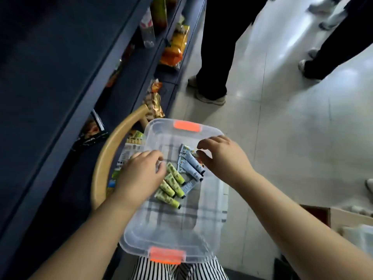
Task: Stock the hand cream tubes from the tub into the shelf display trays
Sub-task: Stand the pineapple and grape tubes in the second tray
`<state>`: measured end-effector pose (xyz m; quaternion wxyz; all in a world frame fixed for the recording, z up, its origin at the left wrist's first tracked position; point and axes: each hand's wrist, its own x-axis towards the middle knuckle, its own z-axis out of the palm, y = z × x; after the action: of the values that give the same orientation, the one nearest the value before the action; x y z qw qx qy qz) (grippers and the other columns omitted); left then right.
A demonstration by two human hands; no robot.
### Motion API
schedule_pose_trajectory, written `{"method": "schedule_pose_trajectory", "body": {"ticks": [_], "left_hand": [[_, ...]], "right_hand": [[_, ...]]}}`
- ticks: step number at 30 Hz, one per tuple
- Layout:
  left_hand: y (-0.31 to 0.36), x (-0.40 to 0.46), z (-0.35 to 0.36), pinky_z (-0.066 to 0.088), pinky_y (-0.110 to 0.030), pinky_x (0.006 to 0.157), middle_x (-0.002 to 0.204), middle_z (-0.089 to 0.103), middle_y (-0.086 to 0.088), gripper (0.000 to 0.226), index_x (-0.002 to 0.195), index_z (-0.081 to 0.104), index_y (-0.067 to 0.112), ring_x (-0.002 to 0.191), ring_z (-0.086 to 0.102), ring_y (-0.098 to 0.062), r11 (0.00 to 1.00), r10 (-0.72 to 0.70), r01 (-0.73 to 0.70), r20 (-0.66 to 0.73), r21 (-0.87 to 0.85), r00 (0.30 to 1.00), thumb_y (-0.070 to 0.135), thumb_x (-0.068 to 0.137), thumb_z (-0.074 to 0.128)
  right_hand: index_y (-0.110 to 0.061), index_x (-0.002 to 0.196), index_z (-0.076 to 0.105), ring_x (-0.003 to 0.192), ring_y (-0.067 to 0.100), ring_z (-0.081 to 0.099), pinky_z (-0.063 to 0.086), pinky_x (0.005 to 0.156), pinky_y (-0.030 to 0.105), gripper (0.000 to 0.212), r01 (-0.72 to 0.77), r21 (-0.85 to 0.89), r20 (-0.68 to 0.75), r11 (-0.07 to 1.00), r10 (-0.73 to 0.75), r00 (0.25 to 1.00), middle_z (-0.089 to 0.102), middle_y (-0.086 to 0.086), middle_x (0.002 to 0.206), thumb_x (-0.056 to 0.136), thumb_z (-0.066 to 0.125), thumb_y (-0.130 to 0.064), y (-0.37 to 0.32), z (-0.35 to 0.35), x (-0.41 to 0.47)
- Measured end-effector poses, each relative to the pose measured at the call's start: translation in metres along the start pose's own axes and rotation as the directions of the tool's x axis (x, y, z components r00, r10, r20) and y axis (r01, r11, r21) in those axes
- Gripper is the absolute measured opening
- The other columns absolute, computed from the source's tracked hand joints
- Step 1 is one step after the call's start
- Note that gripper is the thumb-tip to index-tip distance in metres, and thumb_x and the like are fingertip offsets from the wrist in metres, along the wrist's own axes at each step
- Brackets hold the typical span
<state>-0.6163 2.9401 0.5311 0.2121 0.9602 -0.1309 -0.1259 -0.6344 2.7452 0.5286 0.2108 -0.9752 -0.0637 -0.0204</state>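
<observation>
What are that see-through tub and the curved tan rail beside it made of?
The tub looks like clear, slightly frosted plastic: the plaid cloth under it shows through, and it has orange clip handles. The curved rail seems smooth light wood, or a wood-look finish; hard to say which.

Open-topped clear tub (210, 199) leaves its near half bare; tubes (177, 178) crowd the far middle. A wooden chair back (105, 156) curves along its left, dark shelving (60, 77) beyond; bystanders' legs (218, 57) block the aisle.
</observation>
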Motion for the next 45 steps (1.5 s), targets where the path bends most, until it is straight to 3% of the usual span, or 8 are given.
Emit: {"method": "schedule_pose_trajectory", "body": {"ticks": [6,11,17,21,24,27,39,45], "left_hand": [[-0.061,0.000,0.103,0.045,-0.036,0.077,0.102,0.067,-0.015,0.018,0.099,0.064,0.008,0.096,0.059,-0.034,0.940,-0.312,0.335,0.229,-0.069,0.922,0.017,0.087,0.053],[-0.100,-0.007,0.190,0.042,-0.029,0.080,0.113,0.063,-0.015,0.025,0.104,0.062,0.013,0.107,0.056,-0.032,0.765,-0.522,0.643,0.554,-0.031,0.648,0.028,0.092,0.046],[-0.130,-0.013,0.270,0.049,-0.040,0.087,0.109,0.063,-0.023,0.035,0.099,0.063,0.002,0.105,0.059,-0.037,0.159,-0.671,0.954,0.681,-0.253,0.293,0.033,0.092,0.050],[-0.133,-0.010,0.289,0.043,-0.014,0.038,0.075,0.056,-0.004,0.029,0.072,0.053,0.013,0.062,0.050,-0.014,-0.304,-0.665,0.853,0.735,-0.425,0.129,0.033,0.093,0.051],[-0.128,-0.007,0.293,0.047,-0.019,0.051,0.074,0.056,-0.001,0.025,0.070,0.051,0.016,0.065,0.052,-0.010,-0.378,-0.674,0.783,0.727,-0.494,0.134,0.029,0.090,0.057],[-0.126,-0.009,0.296,0.047,-0.023,0.066,0.078,0.058,-0.001,0.020,0.072,0.053,0.017,0.072,0.054,-0.011,-0.402,-0.668,0.747,0.728,-0.529,0.156,0.026,0.088,0.059],[-0.126,-0.004,0.297,0.047,-0.024,0.069,0.088,0.060,0.003,0.022,0.110,0.052,0.016,0.081,0.058,-0.011,-0.318,-0.677,0.666,0.653,-0.675,0.338,0.029,0.092,0.053],[-0.121,0.000,0.284,0.049,-0.050,0.092,0.108,0.066,-0.010,0.022,0.089,0.058,0.021,0.103,0.061,-0.030,-0.230,-0.688,0.695,0.619,-0.681,0.379,0.043,0.087,0.056]], "right_hand": [[-0.015,0.112,0.063,0.111,0.031,0.052,0.042,0.084,0.034,0.026,-0.254,0.015,0.345,0.967,0.233,0.909,0.062,0.008,0.116,0.092,0.049,-0.025,0.017,0.111,-0.005],[-0.009,0.103,0.065,0.101,0.034,0.058,0.048,0.080,0.036,0.025,-0.518,0.042,0.502,0.855,0.430,0.750,0.066,0.014,0.107,0.091,0.049,-0.024,0.027,0.201,-0.005],[-0.008,0.091,0.065,0.098,0.035,0.058,0.038,0.069,0.031,0.022,-0.713,0.013,0.656,0.701,0.532,0.535,0.063,0.019,0.094,0.091,0.050,-0.023,0.039,0.276,-0.019],[-0.007,0.098,0.066,0.093,0.031,0.059,0.034,0.065,0.028,0.025,-0.771,0.022,0.649,0.636,0.578,0.496,0.066,0.016,0.094,0.092,0.051,-0.026,0.040,0.298,-0.024],[-0.009,0.098,0.067,0.091,0.029,0.060,0.041,0.068,0.030,0.024,-0.821,0.059,0.646,0.568,0.605,0.465,0.066,0.013,0.093,0.092,0.052,-0.027,0.038,0.307,-0.023],[-0.011,0.108,0.068,0.094,0.025,0.061,0.050,0.086,0.038,0.027,-0.884,0.112,0.643,0.454,0.645,0.412,0.068,0.011,0.106,0.092,0.054,-0.027,0.039,0.308,-0.019],[-0.012,0.109,0.066,0.084,0.017,0.058,0.051,0.085,0.035,0.027,-0.914,0.219,0.672,0.341,0.627,0.395,0.066,0.004,0.098,0.090,0.058,-0.029,0.045,0.308,-0.019],[-0.003,0.110,0.063,0.065,0.012,0.053,0.047,0.067,0.025,0.026,-0.904,0.424,0.774,-0.055,0.540,0.330,0.058,-0.002,0.072,0.090,0.058,-0.018,0.038,0.287,-0.028]]}}
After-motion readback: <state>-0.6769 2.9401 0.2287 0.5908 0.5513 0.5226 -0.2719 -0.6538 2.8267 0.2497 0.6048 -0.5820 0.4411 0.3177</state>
